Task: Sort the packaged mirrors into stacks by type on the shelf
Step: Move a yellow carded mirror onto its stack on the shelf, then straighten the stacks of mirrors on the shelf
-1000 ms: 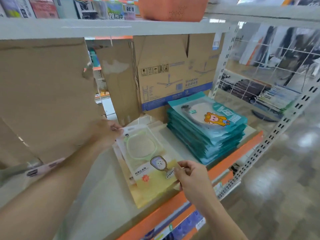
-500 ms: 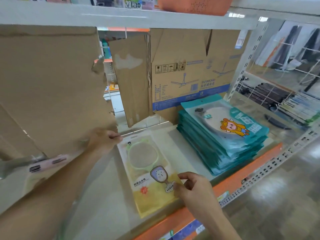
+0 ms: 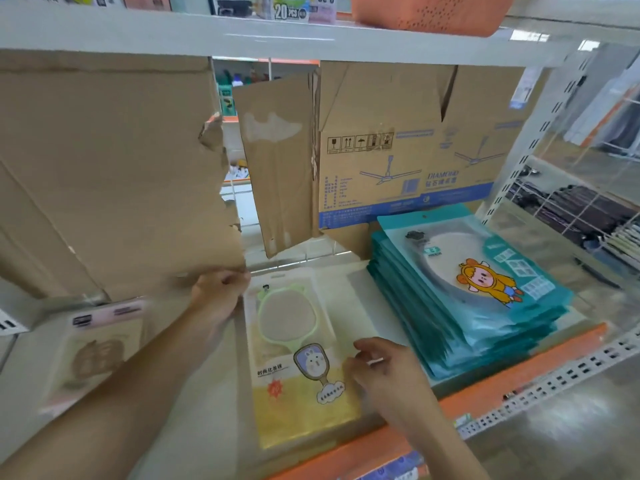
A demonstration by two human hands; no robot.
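Right hand [image 3: 384, 372], nearest the camera: fingers curled and arched, thumb tip on the right edge of the yellow pack [image 3: 301, 362]; whether the fingers pinch that edge cannot be told. The yellow pack, a clear-fronted bag showing a green-framed hand mirror with a cartoon mirror sticker below it, lies flat on the shelf [image 3: 207, 393], its near end at the orange front rail, its long side running back toward the boxes. It seems to rest on another pack of the same kind, whose edge shows along its right side. Left hand [image 3: 218, 299]: fingers curled round the pack's far left corner, holding it, knuckles just under the torn lower edge of the left box [image 3: 104, 168]. Pink pack [image 3: 93, 348], blurred, lies flat on the shelf left of the left forearm, apart from the yellow pack. Teal stack [image 3: 467, 306], many packs high, stands right of the yellow pack with a strip of bare shelf between. Fan box [image 3: 398, 150] stands behind the teal stack. Basket [image 3: 426, 12], orange, sits on the upper shelf.
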